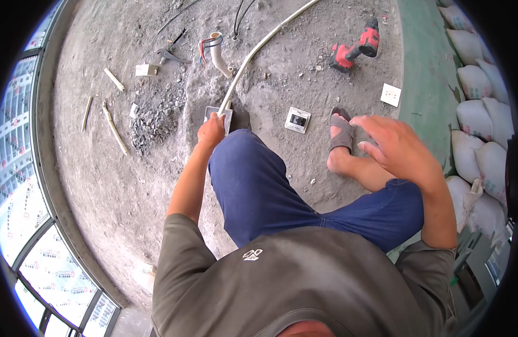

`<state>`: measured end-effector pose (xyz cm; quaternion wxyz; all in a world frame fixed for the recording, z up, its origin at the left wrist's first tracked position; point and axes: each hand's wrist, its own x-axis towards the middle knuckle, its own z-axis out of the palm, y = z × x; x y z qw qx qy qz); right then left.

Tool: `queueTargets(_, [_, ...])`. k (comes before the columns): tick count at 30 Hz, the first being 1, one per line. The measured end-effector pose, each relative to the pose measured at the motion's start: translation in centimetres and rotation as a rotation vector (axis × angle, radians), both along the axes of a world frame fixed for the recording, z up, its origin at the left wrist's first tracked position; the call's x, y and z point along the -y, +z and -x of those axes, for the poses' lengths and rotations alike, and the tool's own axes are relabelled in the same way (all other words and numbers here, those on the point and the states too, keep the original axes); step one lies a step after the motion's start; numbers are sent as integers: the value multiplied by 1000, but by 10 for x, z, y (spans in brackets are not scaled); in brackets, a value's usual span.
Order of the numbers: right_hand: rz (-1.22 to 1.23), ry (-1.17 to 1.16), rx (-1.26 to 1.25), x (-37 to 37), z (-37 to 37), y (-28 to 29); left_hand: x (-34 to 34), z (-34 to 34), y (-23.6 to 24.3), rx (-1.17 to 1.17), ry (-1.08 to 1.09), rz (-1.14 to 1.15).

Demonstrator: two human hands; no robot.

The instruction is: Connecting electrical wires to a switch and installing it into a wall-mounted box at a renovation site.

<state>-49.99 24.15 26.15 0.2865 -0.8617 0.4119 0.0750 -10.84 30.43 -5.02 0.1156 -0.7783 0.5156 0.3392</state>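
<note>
My left hand [211, 131] is closed on the lower end of a long white conduit pipe [253, 52], which curves away to the far edge. Just beside that hand, a grey square box [228, 119] sits in the floor, partly covered by the fingers and my knee. My right hand [392, 143] hangs in the air over my lower leg with its fingers apart and nothing in it. Near my sandalled foot lies a socket module in a white square frame [297, 120]. A white socket plate [390, 95] rests farther right.
A red cordless drill [355, 49] lies at the far right. A pipe stub [218, 59] with wires rises from the rough floor, near a hammer-like tool [172, 55]. Rubble [152, 123] and pipe offcuts [115, 129] lie left. White sacks [472, 112] line the right side.
</note>
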Motion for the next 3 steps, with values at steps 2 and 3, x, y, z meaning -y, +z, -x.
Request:
queueTargets(2, [4, 0, 28, -1, 0, -2, 5, -3, 15, -92, -45, 116])
queueTargets(3, [4, 1, 29, -3, 0, -1, 9, -4, 27, -106, -68, 162])
